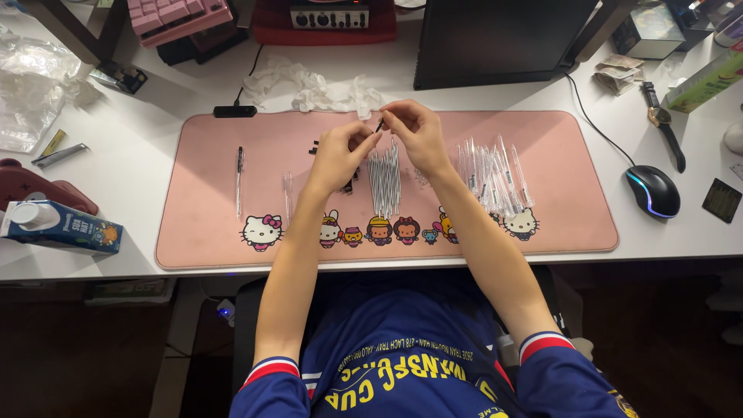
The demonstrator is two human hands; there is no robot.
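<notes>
My left hand [340, 155] and my right hand [414, 131] meet above the middle of a pink desk mat [209, 240]. Together they pinch a thin pen part with a small dark tip [380, 124] between the fingertips. Right below the hands lies a bundle of thin clear pen tubes [385, 182]. A larger heap of clear pen barrels [491, 174] lies to the right of my right forearm. One assembled pen [239, 179] lies alone on the mat's left side. Small black parts [313, 146] sit near my left hand.
A black mouse [654, 190] and a wristwatch [662, 124] lie right of the mat. A drink carton [62, 227] and a red object [31, 186] are at the left edge. Crumpled white gloves [309, 89], a monitor base [495, 42] and a pink keyboard [174, 15] sit behind.
</notes>
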